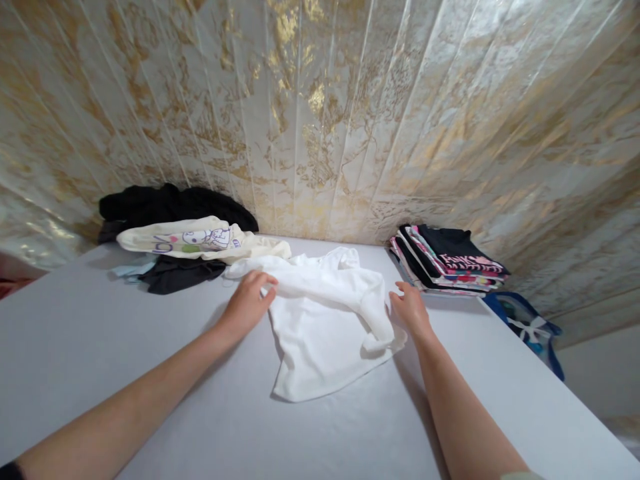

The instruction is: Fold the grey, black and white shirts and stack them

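Note:
A white garment [320, 333] lies loosely spread on the pale table, its upper part bunched and folded over itself. My left hand [250, 298] is at the garment's upper left edge, fingers apart and reaching over the cloth; whether they touch it I cannot tell. Beside the right edge, near a rolled sleeve-like fold, my right hand [409, 307] is open with fingers slightly curled and nothing in them.
Loose clothes lie at the back left: a cream printed garment [200, 240], a black one [175, 205] and a dark grey one [183, 273]. A folded stack [447, 260] sits back right. Past the table's right edge is a blue-trimmed bag [530, 330]. A patterned curtain [320, 120] hangs behind.

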Tool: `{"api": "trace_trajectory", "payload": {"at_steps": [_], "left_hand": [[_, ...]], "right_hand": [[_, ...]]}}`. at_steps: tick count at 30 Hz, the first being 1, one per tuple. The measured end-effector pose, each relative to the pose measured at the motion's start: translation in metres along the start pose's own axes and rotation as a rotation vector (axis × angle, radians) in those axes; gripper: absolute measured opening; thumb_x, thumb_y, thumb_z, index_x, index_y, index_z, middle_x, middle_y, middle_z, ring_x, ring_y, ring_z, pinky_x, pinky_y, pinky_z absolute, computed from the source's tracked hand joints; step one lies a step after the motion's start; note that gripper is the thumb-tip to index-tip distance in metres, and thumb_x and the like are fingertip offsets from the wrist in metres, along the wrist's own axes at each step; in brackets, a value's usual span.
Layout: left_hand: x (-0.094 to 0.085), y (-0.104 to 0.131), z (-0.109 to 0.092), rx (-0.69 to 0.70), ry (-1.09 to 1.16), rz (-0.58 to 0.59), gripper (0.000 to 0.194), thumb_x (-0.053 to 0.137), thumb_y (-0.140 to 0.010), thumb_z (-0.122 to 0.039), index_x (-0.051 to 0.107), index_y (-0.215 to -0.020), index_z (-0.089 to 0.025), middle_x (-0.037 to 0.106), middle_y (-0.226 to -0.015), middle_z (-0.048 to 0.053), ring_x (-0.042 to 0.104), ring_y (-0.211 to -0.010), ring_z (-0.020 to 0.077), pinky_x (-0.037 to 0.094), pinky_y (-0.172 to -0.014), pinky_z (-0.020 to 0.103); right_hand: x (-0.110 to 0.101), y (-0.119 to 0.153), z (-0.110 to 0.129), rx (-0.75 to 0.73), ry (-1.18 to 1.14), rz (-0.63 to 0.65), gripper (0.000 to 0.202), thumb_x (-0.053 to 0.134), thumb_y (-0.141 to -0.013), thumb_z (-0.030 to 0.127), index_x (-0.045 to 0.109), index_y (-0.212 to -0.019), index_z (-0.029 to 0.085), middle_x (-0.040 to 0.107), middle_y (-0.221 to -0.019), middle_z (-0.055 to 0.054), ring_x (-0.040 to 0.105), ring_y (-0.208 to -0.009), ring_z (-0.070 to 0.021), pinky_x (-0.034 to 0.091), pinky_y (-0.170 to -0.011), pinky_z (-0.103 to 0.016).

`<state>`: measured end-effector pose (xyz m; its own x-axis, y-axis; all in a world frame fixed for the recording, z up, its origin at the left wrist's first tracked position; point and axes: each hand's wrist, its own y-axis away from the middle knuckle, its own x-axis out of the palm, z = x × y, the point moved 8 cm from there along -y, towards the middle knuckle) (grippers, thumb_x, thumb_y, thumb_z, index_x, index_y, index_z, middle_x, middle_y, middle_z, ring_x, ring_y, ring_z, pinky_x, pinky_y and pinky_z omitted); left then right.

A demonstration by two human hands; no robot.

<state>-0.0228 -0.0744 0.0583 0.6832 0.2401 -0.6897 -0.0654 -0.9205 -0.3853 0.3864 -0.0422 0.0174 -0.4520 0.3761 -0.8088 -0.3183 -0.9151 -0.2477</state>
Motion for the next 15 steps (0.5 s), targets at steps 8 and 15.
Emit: {"api": "trace_trajectory", "payload": {"at_steps": [8, 15], "left_hand": [[0.054, 0.111, -0.073, 0.275, -0.096, 0.611, 0.023, 0.052, -0.075, -0.011, 0.058, -0.094, -0.023, 0.06, -0.106, 0.005, 0.054, -0.102, 0.023, 0.041, -0.091, 0.036], [0.015, 0.116, -0.026, -0.023, -0.03, 0.709, 0.017, 0.035, -0.087, -0.023, 0.049, -0.077, -0.023, 0.058, -0.075, 0.0, 0.054, -0.073, 0.0188, 0.04, -0.069, 0.028]], "right_hand": [[0.021, 0.054, 0.068, -0.286, 0.059, 0.43, 0.042, 0.056, -0.083, 0.033, 0.058, -0.124, 0.024, 0.06, -0.113, -0.009, 0.061, -0.095, -0.0213, 0.045, -0.085, -0.032], [0.0, 0.11, 0.062, -0.306, 0.031, 0.601, 0.041, 0.049, -0.073, 0.007, 0.066, -0.106, 0.024, 0.064, -0.104, -0.006, 0.061, -0.092, -0.0194, 0.044, -0.082, -0.029]]}}
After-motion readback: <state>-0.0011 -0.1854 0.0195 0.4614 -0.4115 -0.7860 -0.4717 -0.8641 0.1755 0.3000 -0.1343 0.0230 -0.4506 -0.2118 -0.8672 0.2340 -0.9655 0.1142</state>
